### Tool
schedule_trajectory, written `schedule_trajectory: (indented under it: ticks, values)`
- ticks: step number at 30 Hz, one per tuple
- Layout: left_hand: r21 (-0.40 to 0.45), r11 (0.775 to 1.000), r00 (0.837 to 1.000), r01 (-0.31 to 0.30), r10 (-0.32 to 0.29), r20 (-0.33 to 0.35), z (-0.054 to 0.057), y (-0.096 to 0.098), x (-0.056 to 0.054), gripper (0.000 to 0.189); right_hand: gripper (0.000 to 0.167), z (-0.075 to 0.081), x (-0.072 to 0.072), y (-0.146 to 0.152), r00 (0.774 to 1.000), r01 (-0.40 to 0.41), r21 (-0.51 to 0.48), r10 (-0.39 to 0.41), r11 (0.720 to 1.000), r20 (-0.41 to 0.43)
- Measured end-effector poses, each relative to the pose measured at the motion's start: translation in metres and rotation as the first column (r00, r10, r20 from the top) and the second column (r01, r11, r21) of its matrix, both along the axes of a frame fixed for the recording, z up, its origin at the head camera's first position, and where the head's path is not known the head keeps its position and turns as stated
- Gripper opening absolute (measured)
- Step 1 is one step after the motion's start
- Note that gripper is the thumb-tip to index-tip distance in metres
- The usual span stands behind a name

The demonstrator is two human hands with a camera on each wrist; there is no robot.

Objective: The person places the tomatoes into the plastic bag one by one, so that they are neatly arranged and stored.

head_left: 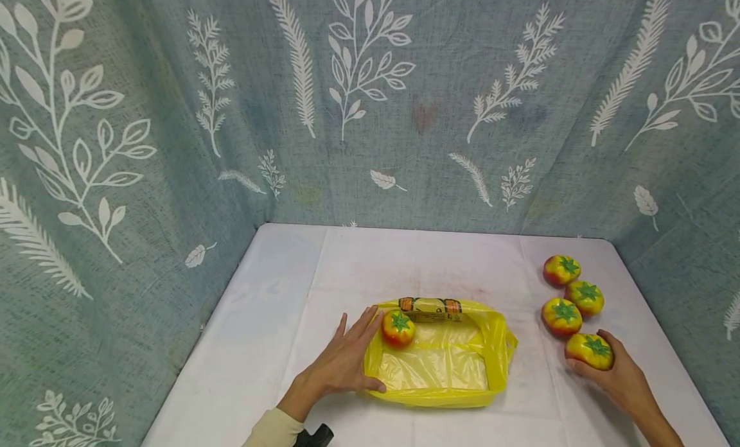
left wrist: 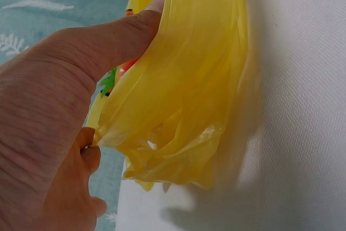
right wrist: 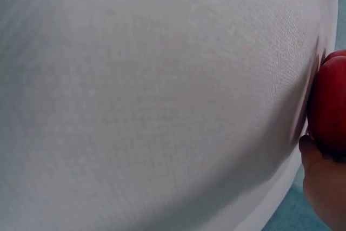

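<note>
An open yellow plastic bag (head_left: pixel 428 399) on the white table (head_left: pixel 272 318) holds one round red-and-yellow fruit with green leaves (head_left: pixel 398 329), at its left end. My left hand (head_left: pixel 341 361), fingers spread, rests against the bag's left rim; my right hand (head_left: pixel 623 377), fingers curled, grips a matching fruit (head_left: pixel 585 352) near three more fruits (head_left: pixel 561 317).

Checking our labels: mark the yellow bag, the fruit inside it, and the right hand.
Yellow bag (head_left: pixel 439 397): head view, near edge.
Fruit in the bag (head_left: pixel 399 334): head view, body below its green leaves.
Right hand (head_left: pixel 625 377): head view, back of the hand.
</note>
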State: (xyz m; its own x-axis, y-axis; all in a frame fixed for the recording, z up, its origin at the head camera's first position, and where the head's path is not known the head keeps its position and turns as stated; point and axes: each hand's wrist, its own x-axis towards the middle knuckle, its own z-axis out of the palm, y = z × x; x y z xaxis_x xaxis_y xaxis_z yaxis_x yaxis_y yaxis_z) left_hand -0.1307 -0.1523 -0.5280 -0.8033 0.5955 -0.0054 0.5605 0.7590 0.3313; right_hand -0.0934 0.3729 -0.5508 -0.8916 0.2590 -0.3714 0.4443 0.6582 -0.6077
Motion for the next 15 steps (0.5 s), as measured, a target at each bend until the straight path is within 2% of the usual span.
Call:
schedule_trajectory:
  ticks: [15]
  values:
    - [-0.013, 1.0, 1.0, -0.004, 0.004, -0.004, -0.0002, 0.0006, -0.0002, 0.135, 0.123, 0.0034, 0.0017, -0.0026, 0.999, 0.038, 0.027, -0.037, 0.999, -0.035]
